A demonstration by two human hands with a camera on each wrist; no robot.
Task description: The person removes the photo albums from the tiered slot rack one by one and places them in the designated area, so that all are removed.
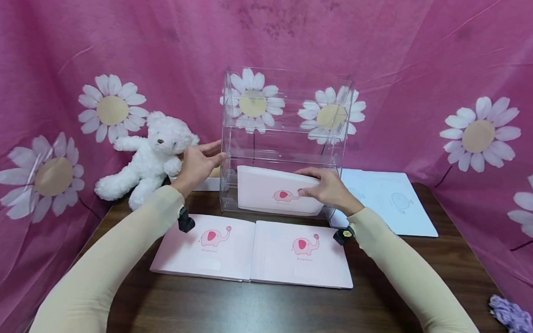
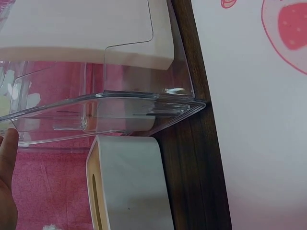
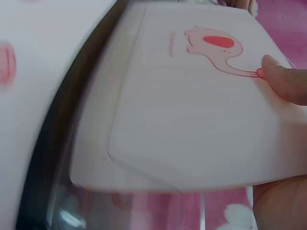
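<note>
My right hand [image 1: 330, 189] holds a pink elephant notebook [image 1: 256, 188] by its right side, thumb on the front cover and fingers behind. That notebook stands in the lowest tier of a clear acrylic rack [image 1: 285, 157], partly behind its transparent front lip, as the right wrist view shows. Over at the rack's left side, my left hand [image 1: 197, 166] touches the panel with extended fingers [image 2: 7, 153]. Two more pink stacks lie side by side in front of the rack, a left notebook [image 1: 182, 252] and a right notebook [image 1: 284, 271], both printed with elephants.
A white teddy bear [image 1: 160, 147] sits left of the rack, beside a white tissue box [image 2: 129, 182] with a wooden top. Pale blue notebooks [image 1: 377, 191] lie at the right. A purple knitted item [image 1: 521, 321] is at the right edge. Pink flowered cloth [image 1: 398, 117] hangs behind.
</note>
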